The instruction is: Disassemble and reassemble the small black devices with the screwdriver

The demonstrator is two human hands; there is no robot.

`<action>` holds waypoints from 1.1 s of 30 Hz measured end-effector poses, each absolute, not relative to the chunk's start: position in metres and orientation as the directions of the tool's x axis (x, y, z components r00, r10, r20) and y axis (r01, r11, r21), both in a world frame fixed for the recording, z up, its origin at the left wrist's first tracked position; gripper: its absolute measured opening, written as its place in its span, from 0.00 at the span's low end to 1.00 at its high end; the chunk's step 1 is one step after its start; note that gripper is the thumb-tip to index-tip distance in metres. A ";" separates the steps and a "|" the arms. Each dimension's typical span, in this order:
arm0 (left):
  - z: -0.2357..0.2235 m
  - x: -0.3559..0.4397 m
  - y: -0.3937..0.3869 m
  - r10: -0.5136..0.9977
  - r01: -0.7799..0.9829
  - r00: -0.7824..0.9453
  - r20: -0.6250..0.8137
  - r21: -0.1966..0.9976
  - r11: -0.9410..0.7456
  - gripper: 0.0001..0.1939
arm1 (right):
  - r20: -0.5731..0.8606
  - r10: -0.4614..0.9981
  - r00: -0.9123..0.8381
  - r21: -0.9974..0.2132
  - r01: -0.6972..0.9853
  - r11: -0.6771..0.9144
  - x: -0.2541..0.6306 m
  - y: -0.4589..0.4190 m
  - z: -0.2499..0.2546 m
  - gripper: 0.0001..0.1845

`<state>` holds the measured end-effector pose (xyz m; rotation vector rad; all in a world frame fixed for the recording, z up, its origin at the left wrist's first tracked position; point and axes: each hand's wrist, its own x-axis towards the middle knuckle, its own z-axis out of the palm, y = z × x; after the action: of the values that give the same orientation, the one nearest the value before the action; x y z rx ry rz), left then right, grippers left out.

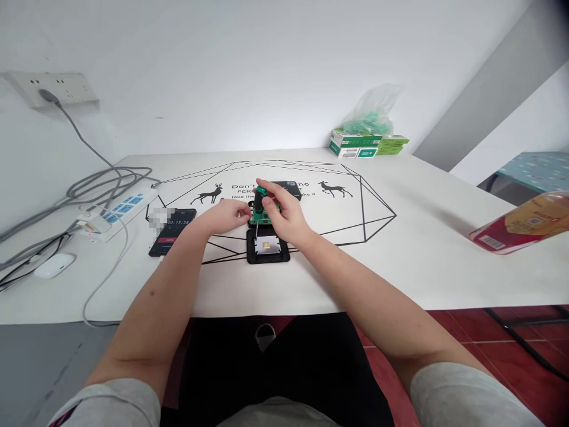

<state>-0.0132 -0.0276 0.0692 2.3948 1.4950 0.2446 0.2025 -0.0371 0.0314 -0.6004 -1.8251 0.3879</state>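
Observation:
My right hand (287,213) is wrapped round a screwdriver (260,200) with a green and black handle. Its thin metal shaft points down towards the near side of an opened black device with a green circuit board (261,217). My left hand (229,214) has its fingers drawn together at the left edge of this device, gripping it there. Closer to me lies a black case part (251,257) holding a silver plate (274,246) with a gold square in its middle. The screwdriver's tip is too small to make out.
Behind my right hand lies a dark phone-like object (291,188). To the left are a phone (171,234) showing a timer, a white power strip (128,207) with cables and a white earbud case (54,265). Green-white boxes (355,143) stand at the back; a red-yellow package (520,225) is right.

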 end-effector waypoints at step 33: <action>0.036 -0.010 -0.006 0.963 0.969 0.246 0.113 -0.034 -0.244 0.17 | 0.770 0.637 0.030 -0.628 0.215 0.748 0.186 -0.037 0.032 0.14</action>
<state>-0.0100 -0.0055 0.0357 2.5541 1.9873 0.1115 0.1858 -0.0366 0.0316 -0.7169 -1.5407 0.3725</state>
